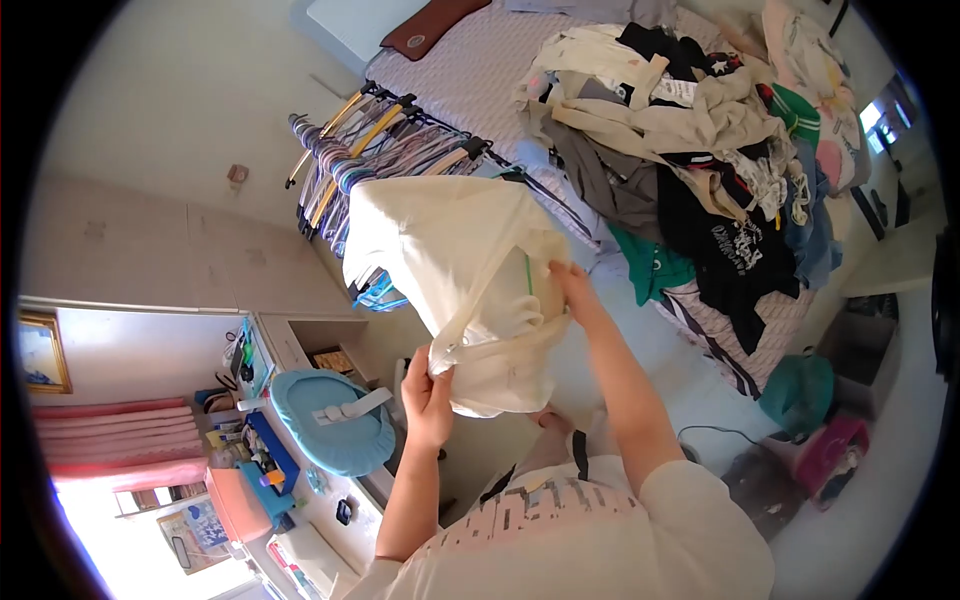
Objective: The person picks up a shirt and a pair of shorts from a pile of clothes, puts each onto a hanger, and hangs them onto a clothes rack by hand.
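A cream-coloured garment hangs bunched in front of me, spread between my two hands. Its exact kind does not show, as it is folded over itself, with a thin green strip on its right part. My left hand pinches the lower left edge between thumb and fingers. Higher up, my right hand grips the right side, its fingertips partly hidden in the cloth. Just behind the garment, many hangers are bunched together at the bed's edge.
A large heap of clothes lies on the bed, with a dark brown pad at its far end. To the left are a chair with a light blue cover and a cluttered desk. Teal and pink containers stand at right.
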The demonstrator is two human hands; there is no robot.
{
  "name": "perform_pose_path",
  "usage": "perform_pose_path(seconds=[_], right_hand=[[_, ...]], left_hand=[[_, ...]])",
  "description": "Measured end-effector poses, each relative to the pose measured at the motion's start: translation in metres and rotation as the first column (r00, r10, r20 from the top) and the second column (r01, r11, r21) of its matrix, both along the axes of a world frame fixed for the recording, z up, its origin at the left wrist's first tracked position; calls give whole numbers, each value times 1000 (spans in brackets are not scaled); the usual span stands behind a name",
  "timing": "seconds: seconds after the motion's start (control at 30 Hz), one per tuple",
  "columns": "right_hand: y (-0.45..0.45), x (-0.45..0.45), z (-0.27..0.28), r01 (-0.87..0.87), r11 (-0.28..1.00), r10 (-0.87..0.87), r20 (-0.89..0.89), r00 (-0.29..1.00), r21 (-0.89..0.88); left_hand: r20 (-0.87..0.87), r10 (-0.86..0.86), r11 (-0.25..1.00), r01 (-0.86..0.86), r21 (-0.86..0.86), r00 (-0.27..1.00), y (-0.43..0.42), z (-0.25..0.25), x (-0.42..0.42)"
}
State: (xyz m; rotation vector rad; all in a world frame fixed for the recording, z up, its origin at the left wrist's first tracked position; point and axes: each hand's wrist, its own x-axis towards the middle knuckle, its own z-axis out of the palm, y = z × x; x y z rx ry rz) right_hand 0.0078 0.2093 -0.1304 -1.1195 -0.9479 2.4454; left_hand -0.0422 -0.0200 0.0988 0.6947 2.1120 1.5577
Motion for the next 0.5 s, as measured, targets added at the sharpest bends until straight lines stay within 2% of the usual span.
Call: perform_pose_path(seconds=[0.1, 0.2, 0.23, 0.27, 0.33, 0.4, 0.43, 0.47, 0.5], right_hand=[[27, 40, 24, 157, 909, -158, -30, 987, 387], [56, 77, 117, 232, 694, -309, -10, 951, 682], [64, 87, 156, 233, 539, -320, -60, 946, 809], [70, 95, 194, 231, 362, -318, -114, 941, 903], [73, 106, 267, 204, 62, -316, -174, 932, 977], [66, 116, 329, 138, -166, -262, -178, 948, 977], [59, 118, 356, 126, -280, -205, -188, 961, 952], [49, 117, 379, 178, -368, -104, -231, 967, 913], [37, 115, 401, 236, -445, 2, -263, 965, 864]], left_hand=[[-180, 10, 1000, -8, 14, 984, -5, 14, 2], [-394, -41, 998, 21, -54, 918, -13, 25, 8], [-388, -32, 999, 21, -32, 921, -22, 20, 9], [-505, -117, 992, 79, -95, 855, -32, 10, 10], [-651, -286, 955, 153, -254, 703, -37, 7, 18], [-579, -355, 918, 157, -363, 734, -49, -12, 33], [-554, -365, 914, 177, -364, 748, -61, -28, 42], [-565, -360, 925, 205, -321, 743, -67, -32, 53], [-505, -459, 882, 310, -354, 731, -75, -30, 64]])
